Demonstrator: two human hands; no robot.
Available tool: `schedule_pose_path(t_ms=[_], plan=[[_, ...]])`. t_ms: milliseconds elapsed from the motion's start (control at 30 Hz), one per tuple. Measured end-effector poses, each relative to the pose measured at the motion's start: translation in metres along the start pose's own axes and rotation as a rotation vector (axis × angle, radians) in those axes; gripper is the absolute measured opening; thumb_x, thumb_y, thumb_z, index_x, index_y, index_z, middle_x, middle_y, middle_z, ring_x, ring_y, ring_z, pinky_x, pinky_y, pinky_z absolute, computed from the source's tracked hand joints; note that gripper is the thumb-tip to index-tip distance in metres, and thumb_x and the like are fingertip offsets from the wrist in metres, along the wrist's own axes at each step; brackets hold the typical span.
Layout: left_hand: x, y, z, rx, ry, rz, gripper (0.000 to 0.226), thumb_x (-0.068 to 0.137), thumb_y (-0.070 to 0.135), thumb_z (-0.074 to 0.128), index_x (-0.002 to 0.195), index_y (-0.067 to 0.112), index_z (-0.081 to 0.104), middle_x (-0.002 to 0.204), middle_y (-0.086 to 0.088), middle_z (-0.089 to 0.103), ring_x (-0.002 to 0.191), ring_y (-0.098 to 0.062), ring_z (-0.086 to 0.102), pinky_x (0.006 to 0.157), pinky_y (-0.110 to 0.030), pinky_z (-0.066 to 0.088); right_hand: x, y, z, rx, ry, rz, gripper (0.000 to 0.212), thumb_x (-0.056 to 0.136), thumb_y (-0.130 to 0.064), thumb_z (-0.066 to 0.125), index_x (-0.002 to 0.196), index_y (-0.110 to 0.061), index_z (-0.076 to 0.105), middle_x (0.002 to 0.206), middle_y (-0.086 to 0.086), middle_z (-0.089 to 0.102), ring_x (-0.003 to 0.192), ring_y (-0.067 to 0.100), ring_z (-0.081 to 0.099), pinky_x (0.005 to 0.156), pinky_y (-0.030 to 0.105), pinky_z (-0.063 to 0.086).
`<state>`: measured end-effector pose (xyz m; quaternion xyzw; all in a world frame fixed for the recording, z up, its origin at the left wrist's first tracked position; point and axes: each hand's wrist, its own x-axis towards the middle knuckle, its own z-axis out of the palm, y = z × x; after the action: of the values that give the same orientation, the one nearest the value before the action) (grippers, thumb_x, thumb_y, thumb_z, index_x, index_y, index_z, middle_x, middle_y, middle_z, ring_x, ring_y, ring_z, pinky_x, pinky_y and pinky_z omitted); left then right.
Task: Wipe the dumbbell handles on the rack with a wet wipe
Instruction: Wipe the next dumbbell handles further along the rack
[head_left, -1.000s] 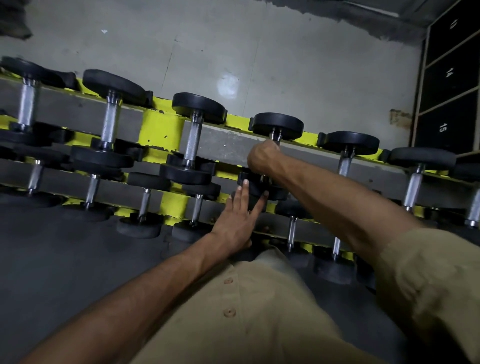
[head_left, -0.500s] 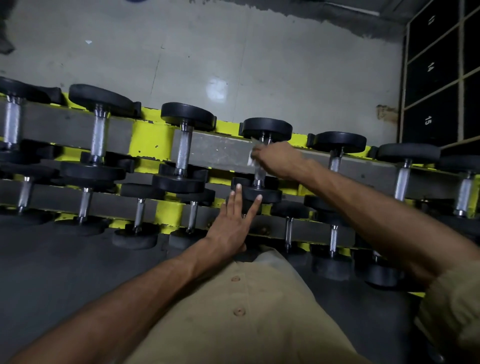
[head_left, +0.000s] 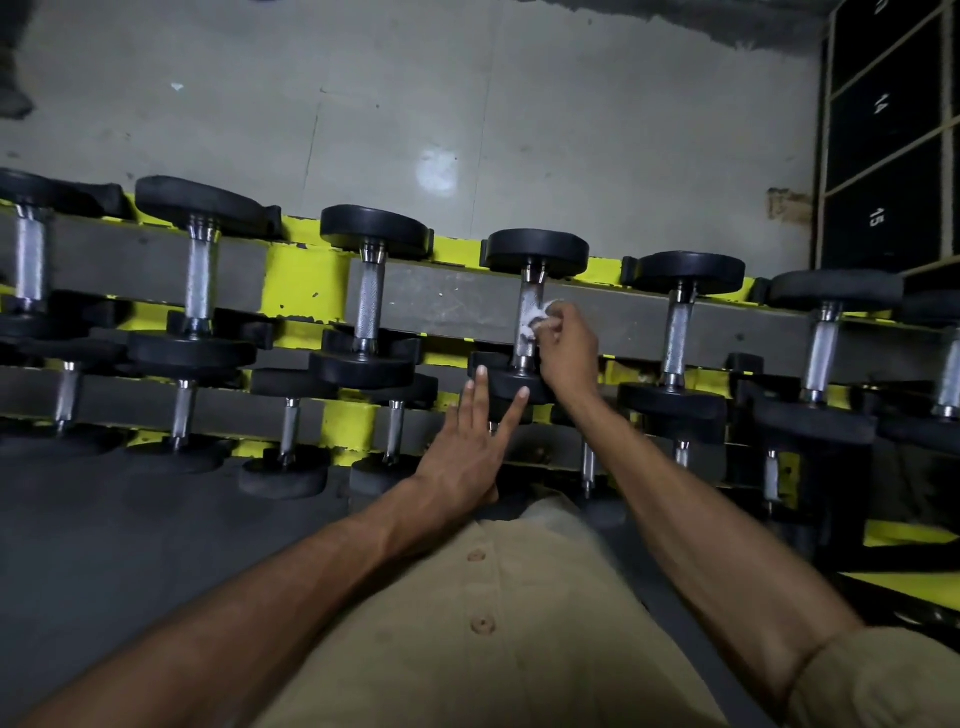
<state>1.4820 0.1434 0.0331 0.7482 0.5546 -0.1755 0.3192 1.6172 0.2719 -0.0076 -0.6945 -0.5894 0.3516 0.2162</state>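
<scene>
Crosswise on rack (head_left: 447, 301), dumbbell handle (head_left: 530, 299) points away, right hand (head_left: 569, 353) pinching wipe (head_left: 537, 315), left hand (head_left: 467, 452) flat.

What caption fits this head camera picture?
Right hand holds a wet wipe against a dumbbell handle; left hand touches its end.

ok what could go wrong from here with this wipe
The wet wipe, bunched in the right hand, touches only one side of the dumbbell handle, so the other side may stay unwiped. The left hand rests on the near dumbbell head and could get pinched if it shifts.
</scene>
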Motion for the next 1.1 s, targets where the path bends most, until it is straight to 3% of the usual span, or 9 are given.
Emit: schedule_pose_path(t_ms=[133, 267, 400, 467, 567, 700, 800, 900, 1100], plan=[[-0.003, -0.002, -0.004, 0.022, -0.002, 0.005, 0.128, 0.092, 0.025, 0.074, 0.157, 0.018, -0.037, 0.153, -0.039, -0.042, 0.156, -0.053, -0.015, 0.129, -0.056, 0.013, 0.032, -0.005, 0.007, 0.508, -0.153, 0.414, 0.021, 0.097, -0.020, 0.046, 0.091, -0.020, 0.067, 0.082, 0.003, 0.061, 0.074, 0.020, 0.055, 0.060, 0.027, 0.039], [-0.003, -0.002, -0.007, 0.041, -0.010, 0.009, 0.120, 0.097, 0.014, 0.068, 0.158, 0.018, -0.036, 0.153, -0.039, -0.042, 0.156, -0.052, -0.015, 0.129, -0.055, 0.012, 0.079, -0.016, 0.008, 0.838, -0.115, 0.636, 0.023, 0.095, -0.017, 0.041, 0.094, -0.020, 0.063, 0.094, 0.009, 0.068, 0.087, 0.026, 0.068, 0.074, 0.036, 0.058], [-0.002, -0.002, -0.006, 0.063, -0.019, 0.012, 0.125, 0.095, 0.012, 0.070, 0.156, 0.018, -0.038, 0.152, -0.039, -0.043, 0.155, -0.053, -0.015, 0.129, -0.055, 0.011, 0.045, -0.001, 0.004, 0.698, -0.270, 0.550, 0.029, 0.095, -0.023, 0.039, 0.104, -0.014, 0.065, 0.090, 0.012, 0.069, 0.079, 0.025, 0.066, 0.063, 0.028, 0.053], [-0.002, -0.002, -0.005, 0.058, -0.020, 0.011, 0.126, 0.094, 0.014, 0.071, 0.155, 0.017, -0.040, 0.152, -0.039, -0.044, 0.155, -0.053, -0.016, 0.129, -0.056, 0.012, 0.031, 0.007, 0.000, 0.603, -0.311, 0.475, 0.030, 0.093, -0.022, 0.042, 0.094, -0.008, 0.069, 0.086, 0.013, 0.072, 0.079, 0.027, 0.064, 0.069, 0.032, 0.051], [0.000, -0.001, -0.001, 0.033, -0.028, 0.011, 0.138, 0.090, 0.023, 0.079, 0.151, 0.019, -0.045, 0.150, -0.038, -0.047, 0.154, -0.053, -0.019, 0.129, -0.056, 0.012, 0.028, 0.005, -0.017, 0.292, -0.386, 0.305, 0.022, 0.081, -0.026, 0.052, 0.063, -0.016, 0.061, 0.068, 0.001, 0.064, 0.066, 0.015, 0.055, 0.064, 0.029, 0.041], [0.002, -0.001, 0.001, -0.011, -0.003, 0.029, 0.134, 0.093, 0.029, 0.075, 0.151, 0.022, -0.045, 0.152, -0.037, -0.046, 0.154, -0.051, -0.022, 0.129, -0.058, 0.011, 0.002, 0.015, -0.025, -0.163, -0.339, 0.189, 0.035, 0.095, -0.022, 0.062, 0.062, -0.014, 0.057, 0.062, 0.000, 0.057, 0.062, 0.019, 0.055, 0.058, 0.030, 0.037], [-0.001, 0.001, 0.000, -0.014, 0.063, 0.045, 0.121, 0.096, 0.035, 0.068, 0.157, 0.019, -0.036, 0.158, -0.032, -0.041, 0.156, -0.047, -0.021, 0.130, -0.055, 0.010, -0.010, 0.026, -0.031, -0.099, -0.285, 0.159, 0.029, 0.091, -0.024, 0.069, 0.066, -0.011, 0.063, 0.064, -0.001, 0.062, 0.067, 0.016, 0.056, 0.062, 0.032, 0.041], [0.000, 0.010, -0.004, 0.040, 0.163, 0.079, 0.112, 0.095, 0.040, 0.063, 0.164, 0.011, -0.021, 0.165, -0.027, -0.033, 0.158, -0.044, -0.020, 0.130, -0.054, 0.009, -0.007, 0.028, -0.057, 0.107, -0.298, 0.166, 0.020, 0.090, -0.027, 0.071, 0.087, -0.007, 0.074, 0.082, 0.011, 0.073, 0.072, 0.011, 0.058, 0.067, 0.031, 0.045], [0.018, 0.050, -0.016, 0.082, 0.227, 0.179, 0.103, 0.098, 0.040, 0.061, 0.167, 0.011, -0.009, 0.171, -0.023, -0.020, 0.160, -0.039, -0.016, 0.131, -0.052, 0.005, 0.009, 0.057, -0.135, 0.104, -0.182, 0.115, 0.015, 0.098, -0.024, 0.065, 0.109, -0.024, 0.076, 0.102, -0.001, 0.075, 0.087, 0.015, 0.070, 0.074, 0.030, 0.055]])
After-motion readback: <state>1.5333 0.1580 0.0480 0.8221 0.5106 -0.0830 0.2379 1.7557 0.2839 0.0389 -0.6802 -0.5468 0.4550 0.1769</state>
